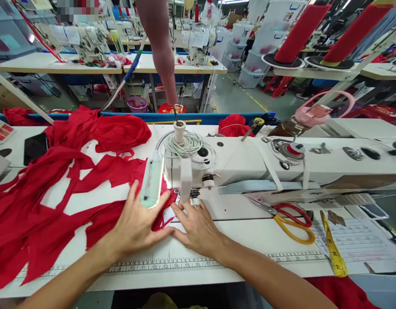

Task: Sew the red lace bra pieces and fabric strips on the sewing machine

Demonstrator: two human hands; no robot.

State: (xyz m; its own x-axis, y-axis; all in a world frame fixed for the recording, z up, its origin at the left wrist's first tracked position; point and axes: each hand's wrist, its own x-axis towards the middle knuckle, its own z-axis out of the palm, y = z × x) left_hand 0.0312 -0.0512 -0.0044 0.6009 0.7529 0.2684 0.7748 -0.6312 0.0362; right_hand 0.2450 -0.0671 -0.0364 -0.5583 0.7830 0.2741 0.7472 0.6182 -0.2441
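Observation:
My left hand lies flat with fingers spread on red fabric, pressing it against the table just left of the needle area. My right hand rests flat beside it, fingers reaching under the head of the white sewing machine near the presser foot. A small white label piece shows between the two hands. The red fabric spreads in long strips over the left half of the white table.
Scissors with red and yellow handles and a yellow measuring tape lie right of my hands. A printed ruler runs along the table's front edge. Red thread cones stand at the back right. Another person's arm hangs beyond the table. A black phone lies far left.

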